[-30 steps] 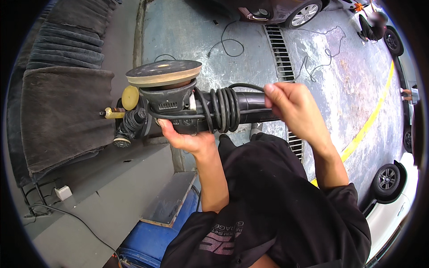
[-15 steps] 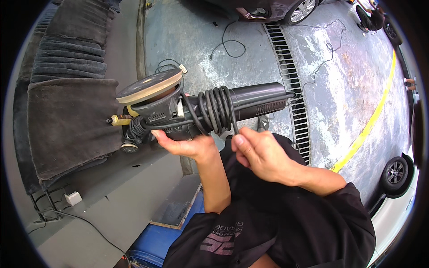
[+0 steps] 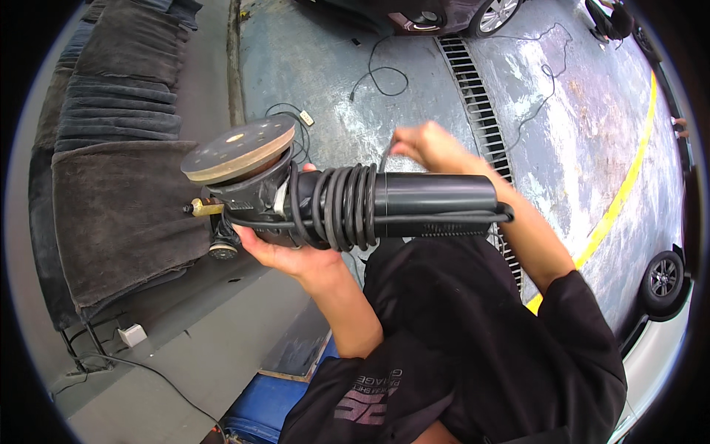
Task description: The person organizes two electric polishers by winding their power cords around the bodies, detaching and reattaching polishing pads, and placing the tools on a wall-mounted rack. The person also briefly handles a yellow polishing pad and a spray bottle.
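A black car polisher (image 3: 436, 194) with a round backing pad (image 3: 240, 152) at its left end lies across my left hand (image 3: 292, 259). My left fingers and thumb are wrapped round its head from below. Several turns of black power cord (image 3: 344, 207) are wound around the polisher's body, and one run of cord lies along the handle to its right end. My right hand (image 3: 429, 144) is on the far side of the handle, closed on the cord where it leaves the coils. That hand is slightly blurred.
Towels (image 3: 129, 222) hang along the left wall. Another small machine with a yellow part (image 3: 203, 208) shows behind the polisher. A dark car (image 3: 414, 18) stands ahead, cables (image 3: 384, 78) lie on the floor by a drain grate (image 3: 473, 89), and a person (image 3: 612, 21) is far right.
My right hand has swung from the near side of the polisher over to its far side, carrying the cord. The polisher has come slightly nearer and shifted, still in my left hand.
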Tool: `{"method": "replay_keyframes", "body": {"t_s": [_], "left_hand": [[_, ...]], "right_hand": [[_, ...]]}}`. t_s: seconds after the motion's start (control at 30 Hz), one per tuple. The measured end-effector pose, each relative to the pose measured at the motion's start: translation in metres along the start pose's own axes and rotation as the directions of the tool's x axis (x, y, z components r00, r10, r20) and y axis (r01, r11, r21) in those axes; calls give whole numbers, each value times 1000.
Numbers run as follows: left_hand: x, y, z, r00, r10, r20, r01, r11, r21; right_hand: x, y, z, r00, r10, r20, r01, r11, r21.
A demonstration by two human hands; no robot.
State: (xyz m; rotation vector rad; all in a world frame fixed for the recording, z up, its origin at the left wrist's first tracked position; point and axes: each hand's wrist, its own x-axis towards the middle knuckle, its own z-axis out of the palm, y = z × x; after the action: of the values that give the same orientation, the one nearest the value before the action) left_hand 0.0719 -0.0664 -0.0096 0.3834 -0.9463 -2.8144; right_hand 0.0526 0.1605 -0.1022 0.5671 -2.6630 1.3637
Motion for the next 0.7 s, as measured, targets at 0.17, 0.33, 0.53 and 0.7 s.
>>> {"method": "replay_keyframes", "body": {"t_s": [0.17,0.33,0.53,0.7], "left_hand": [[6,-5,-3,990,135,35,-138,987,88],[8,-22,-1,947,320,-17,-313,935,169],[2,-31,15,882,471,-26,-452,859,241],[2,-14,29,954,297,-48,-294,954,53]], "right_hand": [[30,-72,-70,998,-24,55,41,943,-330],[4,-133,-63,982,182,52,-153,927,-342],[-21,-164,-44,924,380,52,-380,925,-8],[-49,-142,-2,977,190,93,-211,839,501]]}}
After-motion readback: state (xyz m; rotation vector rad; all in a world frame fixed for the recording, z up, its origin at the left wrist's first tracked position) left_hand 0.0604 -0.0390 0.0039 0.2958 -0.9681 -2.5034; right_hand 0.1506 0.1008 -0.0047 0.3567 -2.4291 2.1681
